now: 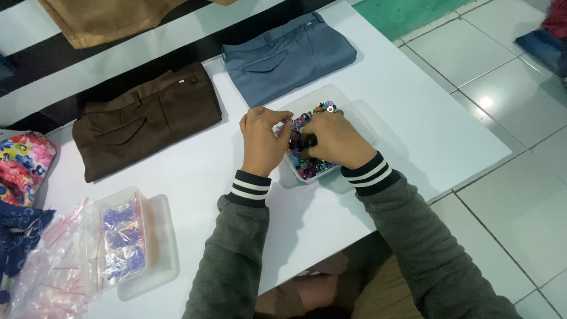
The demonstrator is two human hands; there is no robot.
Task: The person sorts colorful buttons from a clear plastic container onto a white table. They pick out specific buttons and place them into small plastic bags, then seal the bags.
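The small clear plastic tray (357,116) of mixed colourful beads (308,167) sits on the white table (413,136), a little right of centre and just near of the folded grey-blue trousers. Both my hands are down in it. My left hand (261,140) rests at the tray's left edge with the fingers curled in and the thumb stretched toward the beads; I cannot tell whether it pinches anything. My right hand (335,140) lies over the middle of the tray, knuckles up, fingers bent down into the heap, so what they grip is hidden from me. The 2 hands are nearly touching at the fingertips. My grey sleeves end in dark cuffs with white stripes. Beyond the tray, at the far edge, lie the grey-blue trousers (289,56), and to their left a folded brown pair (147,118); a tan garment (106,20) shows at the far left on another surface. On the near left of the table stands a second clear container (158,236) holding small zip bags of blue-purple beads (121,242), with a loose pile of empty red-striped zip bags (50,272) just beside it. A floral cloth (23,165) lies at the left edge. White floor tiles (520,177) spread on the right.
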